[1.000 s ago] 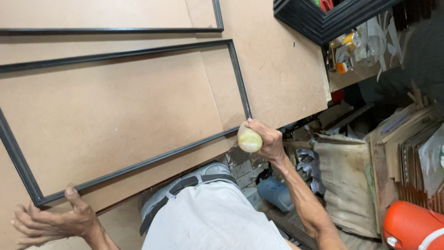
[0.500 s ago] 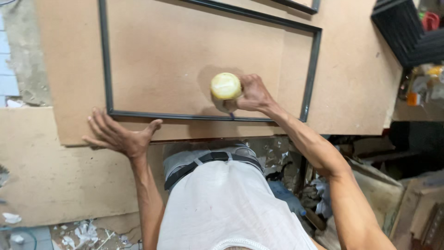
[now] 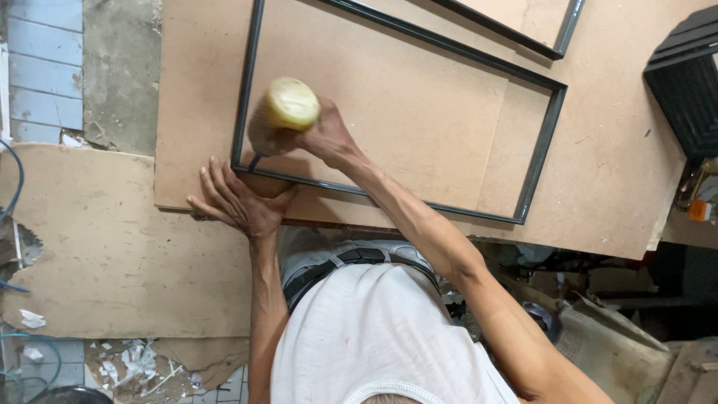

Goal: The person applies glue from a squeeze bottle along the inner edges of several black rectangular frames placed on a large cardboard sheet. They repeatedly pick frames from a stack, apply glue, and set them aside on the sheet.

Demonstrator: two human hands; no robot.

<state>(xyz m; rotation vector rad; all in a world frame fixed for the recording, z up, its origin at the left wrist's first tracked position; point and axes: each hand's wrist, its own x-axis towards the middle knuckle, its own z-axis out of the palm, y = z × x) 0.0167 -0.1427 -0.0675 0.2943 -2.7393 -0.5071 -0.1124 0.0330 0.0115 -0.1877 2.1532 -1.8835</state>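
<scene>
A thin black rectangular frame (image 3: 538,157) lies flat on a brown fibreboard sheet (image 3: 621,179). My right hand (image 3: 325,138) is shut on a tool with a rounded pale yellow handle (image 3: 288,108), held upright over the frame's near left corner; a dark tip shows below the handle by the frame edge. My left hand (image 3: 239,202) lies flat with fingers spread on the board, pressing just outside that same corner. Part of the tool's lower end is hidden by the handle.
A second black frame (image 3: 557,45) lies farther back on the board. A stack of dark moulded frames (image 3: 684,90) stands at the right. A lower brown board (image 3: 112,247) sits at the left, with white scraps (image 3: 138,363) on the tiled floor and blue cables (image 3: 15,187).
The view has swung left along the frame. My right hand moved the yellow-handled tool from the right corner to the left corner. My left hand stayed flat by the frame's left corner.
</scene>
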